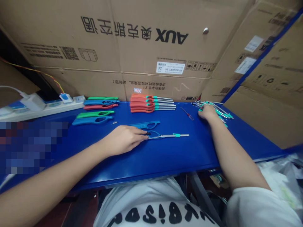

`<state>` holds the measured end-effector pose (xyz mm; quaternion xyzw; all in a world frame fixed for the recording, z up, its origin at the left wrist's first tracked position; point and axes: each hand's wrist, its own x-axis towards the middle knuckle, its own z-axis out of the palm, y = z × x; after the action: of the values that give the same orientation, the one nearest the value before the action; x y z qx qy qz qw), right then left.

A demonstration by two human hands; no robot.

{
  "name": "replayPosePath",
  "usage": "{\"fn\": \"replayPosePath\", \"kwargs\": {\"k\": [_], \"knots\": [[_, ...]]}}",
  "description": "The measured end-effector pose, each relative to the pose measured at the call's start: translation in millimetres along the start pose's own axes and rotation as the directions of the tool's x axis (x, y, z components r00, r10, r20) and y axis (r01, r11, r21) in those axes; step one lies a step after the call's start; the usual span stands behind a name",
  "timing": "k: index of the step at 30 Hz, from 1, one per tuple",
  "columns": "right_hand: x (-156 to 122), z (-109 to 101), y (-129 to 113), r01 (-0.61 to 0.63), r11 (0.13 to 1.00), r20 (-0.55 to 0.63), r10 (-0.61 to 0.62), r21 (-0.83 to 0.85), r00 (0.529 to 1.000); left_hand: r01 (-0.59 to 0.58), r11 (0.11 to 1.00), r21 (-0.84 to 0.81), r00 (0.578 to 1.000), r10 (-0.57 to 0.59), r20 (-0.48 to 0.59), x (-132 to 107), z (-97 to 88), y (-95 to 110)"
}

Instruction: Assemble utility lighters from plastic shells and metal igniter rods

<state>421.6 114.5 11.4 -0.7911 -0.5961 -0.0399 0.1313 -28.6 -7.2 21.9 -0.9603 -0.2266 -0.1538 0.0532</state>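
Over the blue table, my left hand (126, 138) has its fingers pressed together on the handle end of a stick lighter. That lighter's metal tube (167, 136), with a green collar, points right; a small black part shows at my fingertips. Just behind lies a blue lighter handle shell (151, 125). My right hand (208, 112) reaches to the back right, fingers curled down into a pile of metal lighter tubes with green collars (222, 113). Its fingertips are partly hidden, so what they pinch is unclear.
Orange lighters with metal tubes (142, 105) are stacked at the back. Green, blue and red handle shells (94, 117) lie left. A small screwdriver (187, 114) lies near the pile. A white power strip (59, 108) runs along the back left. Cardboard (142, 56) walls the table.
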Motion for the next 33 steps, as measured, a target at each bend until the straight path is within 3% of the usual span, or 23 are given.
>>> {"fn": "replayPosePath", "kwargs": {"k": [3, 10, 16, 19, 21, 26, 28, 31, 33], "knots": [[-2.1, 0.1, -7.7, -0.049, 0.998, 0.050, 0.048, 0.027, 0.998, 0.009, 1.000, 0.026, 1.000, -0.009, 0.006, -0.3, 0.5, -0.1], [-12.7, -7.6, -32.0, -0.012, 0.985, 0.092, -0.004, 0.174, 0.996, 0.006, 1.000, 0.011, 1.000, -0.006, 0.002, -1.5, -0.3, 1.1], [-37.6, -23.4, -64.7, 0.111, 0.906, 0.126, -0.176, 0.408, 0.976, 0.010, 1.000, -0.003, 1.000, -0.010, 0.006, -2.1, -0.7, 2.3], [-56.7, -22.5, -86.9, 0.166, 0.829, 0.220, -0.326, 0.534, 0.920, 0.008, 1.000, -0.016, 1.000, -0.008, 0.002, -1.2, -0.6, 2.5], [-68.1, -16.4, -101.5, 0.199, 0.749, 0.261, -0.447, 0.632, 0.855, 0.010, 1.000, -0.024, 1.000, -0.010, 0.003, -0.6, -0.6, 2.5], [-86.2, -1.7, -123.9, 0.295, 0.680, 0.210, -0.557, 0.672, 0.804, 0.016, 0.999, -0.046, 1.000, -0.017, -0.014, 0.3, -1.2, 2.8], [-90.3, -3.3, -124.8, 0.359, 0.632, 0.211, -0.646, 0.687, 0.733, 0.025, 0.998, -0.055, 0.999, -0.026, -0.022, 0.7, -1.2, 3.0], [-94.4, -13.8, -120.8, 0.424, 0.555, 0.246, -0.768, 0.715, 0.591, 0.033, 0.998, -0.049, 0.999, -0.035, -0.029, 1.3, -0.1, 3.1], [-96.2, -22.8, -117.3, 0.444, 0.546, 0.281, -0.798, 0.711, 0.533, 0.034, 0.999, -0.040, 0.999, -0.035, -0.035, 1.4, 1.4, 2.8]]}}
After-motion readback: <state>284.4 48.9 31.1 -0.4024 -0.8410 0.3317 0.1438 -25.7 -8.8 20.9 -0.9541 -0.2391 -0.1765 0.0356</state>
